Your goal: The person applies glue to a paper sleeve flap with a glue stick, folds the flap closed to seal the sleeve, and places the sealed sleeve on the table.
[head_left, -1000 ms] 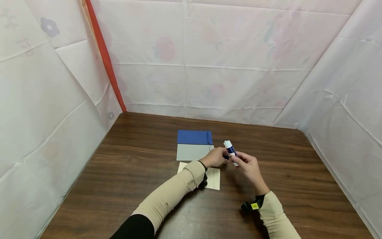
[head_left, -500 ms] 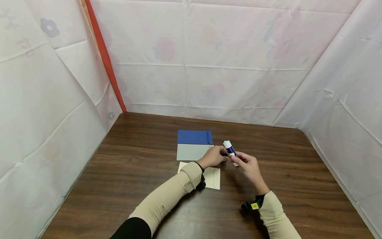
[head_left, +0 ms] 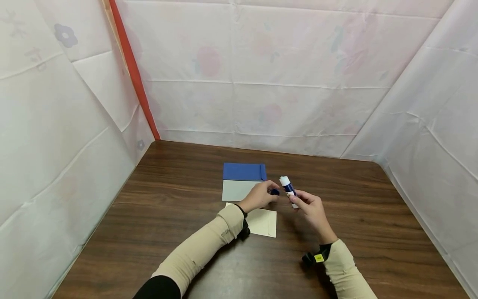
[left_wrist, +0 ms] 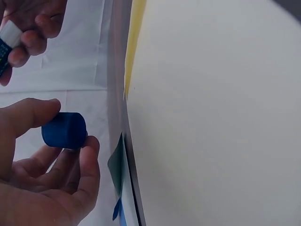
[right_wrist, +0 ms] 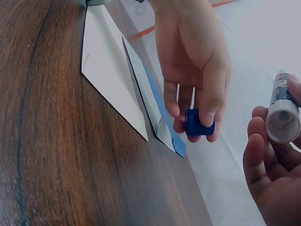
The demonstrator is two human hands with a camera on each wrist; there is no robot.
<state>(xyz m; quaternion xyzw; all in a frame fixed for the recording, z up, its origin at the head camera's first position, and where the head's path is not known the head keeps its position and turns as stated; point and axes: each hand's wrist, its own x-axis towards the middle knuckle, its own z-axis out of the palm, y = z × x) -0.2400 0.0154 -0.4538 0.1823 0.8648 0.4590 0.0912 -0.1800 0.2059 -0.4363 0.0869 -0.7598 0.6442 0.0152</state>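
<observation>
My left hand (head_left: 259, 195) pinches a dark blue glue stick cap (left_wrist: 64, 130) between thumb and fingers, over the right end of the grey envelope (head_left: 237, 190). To its right, my right hand (head_left: 309, 207) holds the uncapped glue stick (head_left: 287, 185), tilted with its white top up and to the left. In the right wrist view the hollow base of the glue stick (right_wrist: 283, 120) faces the camera. Below the left hand lies a cream envelope (head_left: 263, 223), partly hidden by the left wrist. Cap and glue stick are apart.
A blue envelope (head_left: 243, 171) lies at the back, against the grey one's far edge. All rest on a dark wooden table (head_left: 358, 216). White patterned sheets (head_left: 231, 83) enclose the table at the back and sides, with a red strip (head_left: 134, 70) at the back left corner.
My left hand has drawn away to the left from the glue stick, carrying the blue cap with it. The right hand and the glue stick stay nearly in place.
</observation>
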